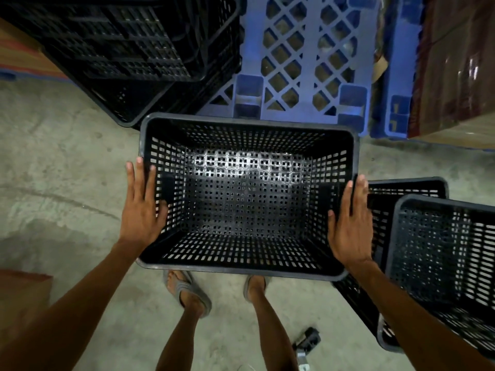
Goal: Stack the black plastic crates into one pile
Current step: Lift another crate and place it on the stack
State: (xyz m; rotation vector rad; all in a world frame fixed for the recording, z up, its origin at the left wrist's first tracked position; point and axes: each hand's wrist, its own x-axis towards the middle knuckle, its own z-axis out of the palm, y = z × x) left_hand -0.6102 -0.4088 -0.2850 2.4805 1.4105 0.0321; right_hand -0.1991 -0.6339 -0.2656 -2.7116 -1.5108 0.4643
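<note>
A black perforated plastic crate (246, 124) is in the middle of the view, open side up, above my feet. My left hand (140, 207) lies flat against its left rim and wall, fingers extended. On the right rim my right hand (351, 226) presses the same way. Both palms clamp the crate between them. A pile of nested black crates (128, 49) sits at the upper left, partly on the floor. Two more black crates (442, 263) lie nested at the lower right, touching the held crate's right side.
A blue plastic pallet (308, 62) lies beyond the held crate. Wrapped brown cartons (455, 62) stand at the upper right. A cardboard box (21, 295) sits at the lower left. A small dark object (308, 341) lies on the concrete floor by my right foot.
</note>
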